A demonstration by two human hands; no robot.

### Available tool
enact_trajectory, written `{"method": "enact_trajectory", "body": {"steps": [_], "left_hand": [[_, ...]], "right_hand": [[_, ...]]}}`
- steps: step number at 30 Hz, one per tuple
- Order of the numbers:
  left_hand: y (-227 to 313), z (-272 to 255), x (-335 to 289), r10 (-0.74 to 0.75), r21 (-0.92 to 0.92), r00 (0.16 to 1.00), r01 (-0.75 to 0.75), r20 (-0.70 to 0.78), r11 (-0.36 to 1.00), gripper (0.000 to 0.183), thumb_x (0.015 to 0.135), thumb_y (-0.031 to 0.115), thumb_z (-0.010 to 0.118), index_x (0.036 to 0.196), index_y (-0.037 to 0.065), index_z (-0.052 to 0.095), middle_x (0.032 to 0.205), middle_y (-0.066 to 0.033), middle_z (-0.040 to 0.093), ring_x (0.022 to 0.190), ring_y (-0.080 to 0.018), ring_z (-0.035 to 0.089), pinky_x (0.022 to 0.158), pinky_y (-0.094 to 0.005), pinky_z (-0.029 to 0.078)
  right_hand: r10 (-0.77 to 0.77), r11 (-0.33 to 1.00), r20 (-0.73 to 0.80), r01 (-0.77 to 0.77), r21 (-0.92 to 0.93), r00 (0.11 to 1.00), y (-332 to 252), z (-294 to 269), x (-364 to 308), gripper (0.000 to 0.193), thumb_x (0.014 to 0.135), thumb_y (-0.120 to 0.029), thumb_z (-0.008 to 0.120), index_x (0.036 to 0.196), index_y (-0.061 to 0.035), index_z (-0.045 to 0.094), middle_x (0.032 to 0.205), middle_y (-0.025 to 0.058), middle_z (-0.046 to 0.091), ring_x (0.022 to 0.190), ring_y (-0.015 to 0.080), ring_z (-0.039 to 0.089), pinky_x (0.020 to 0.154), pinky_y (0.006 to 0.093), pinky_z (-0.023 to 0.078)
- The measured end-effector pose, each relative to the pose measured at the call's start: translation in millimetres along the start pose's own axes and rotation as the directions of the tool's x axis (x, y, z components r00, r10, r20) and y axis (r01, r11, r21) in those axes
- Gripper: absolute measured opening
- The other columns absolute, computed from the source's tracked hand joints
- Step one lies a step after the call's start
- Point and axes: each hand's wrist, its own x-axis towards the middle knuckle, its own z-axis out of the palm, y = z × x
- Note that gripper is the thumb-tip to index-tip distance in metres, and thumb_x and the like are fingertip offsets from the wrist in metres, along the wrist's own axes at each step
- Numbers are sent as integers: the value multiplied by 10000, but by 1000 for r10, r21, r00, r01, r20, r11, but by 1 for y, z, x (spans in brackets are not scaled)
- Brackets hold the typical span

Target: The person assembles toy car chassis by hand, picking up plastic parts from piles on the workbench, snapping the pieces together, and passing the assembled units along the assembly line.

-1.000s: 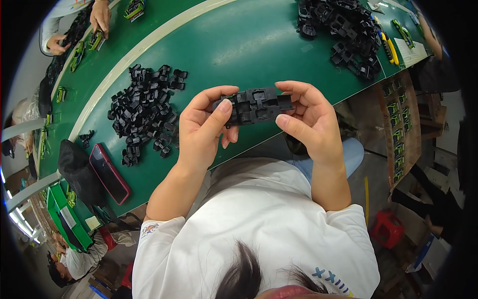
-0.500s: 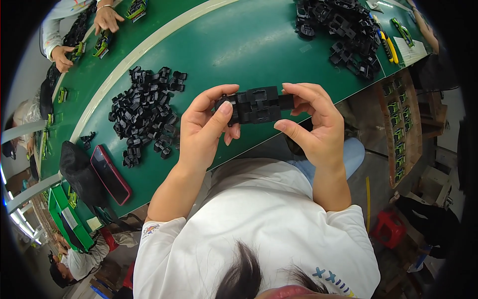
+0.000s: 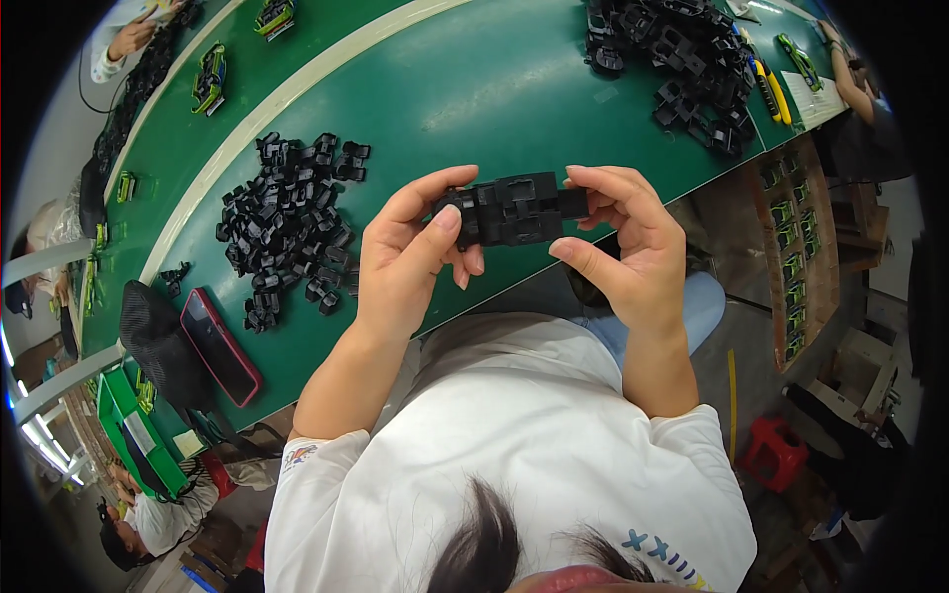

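A long black moulded plastic part [image 3: 519, 210], shaped like a toy car's interior or base, is held level above the table's near edge. My left hand [image 3: 410, 232] grips its left end, thumb on top and fingers curled behind. My right hand [image 3: 628, 232] curves around its right end. The right index fingertip is at the upper corner and the thumb at the lower corner, the other fingers bent by the end tab. To the left lies a heap of small black plastic pieces [image 3: 287, 217]. Larger black parts [image 3: 682, 59] are piled at the far right.
A red-cased phone [image 3: 219, 346] and a black mesh bag [image 3: 158, 336] lie at the left of the green table [image 3: 474, 89]. Yellow-handled cutters [image 3: 776, 94] rest at the far right. Green toy cars [image 3: 210, 79] stand beyond a pale strip. A co-worker's hand [image 3: 130, 40] shows at upper left.
My hands and the black part have shifted very slightly right. At upper left, the co-worker's hands have drawn back from the green toy cars.
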Motion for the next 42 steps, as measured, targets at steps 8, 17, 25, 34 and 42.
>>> {"method": "enact_trajectory", "body": {"steps": [8,17,25,34,42], "left_hand": [[-2,1,-1,-13,10,1000,13,-3,1000,352,911,99,464,1209,-88,451,919,-164,587,627,-171,602,498,-230,476],[-5,2,-2,28,-9,1000,-28,5,1000,341,910,108,488,1190,-87,475,922,-168,598,633,-183,606,510,-242,480],[-5,2,-1,36,-13,999,-36,3,999,349,913,123,492,1190,-89,473,908,-166,600,635,-185,607,514,-247,479],[-6,0,-1,15,-60,1000,-14,13,998,343,916,119,483,1186,-93,473,896,-169,601,634,-185,609,514,-239,481],[-3,2,0,8,36,1000,-7,-22,999,328,904,105,480,1164,-95,486,893,-180,603,616,-187,616,501,-238,503]], "right_hand": [[232,859,29,-219,462,972,4,-2,-3,238,835,-31,614,1063,31,584,893,87,633,755,111,594,682,215,488],[316,801,9,-272,533,949,9,0,-2,204,832,-40,613,1022,34,617,837,75,635,692,117,596,638,222,498],[362,759,29,-313,572,932,16,-1,-2,211,824,-41,618,1020,38,620,798,67,627,669,126,599,628,226,497],[397,704,72,-354,616,915,18,-1,1,212,827,-45,615,1021,41,617,787,71,627,662,129,599,626,226,495],[313,773,39,-279,570,949,10,0,1,265,828,-54,617,1075,35,579,878,77,617,737,115,585,656,231,490]]}}
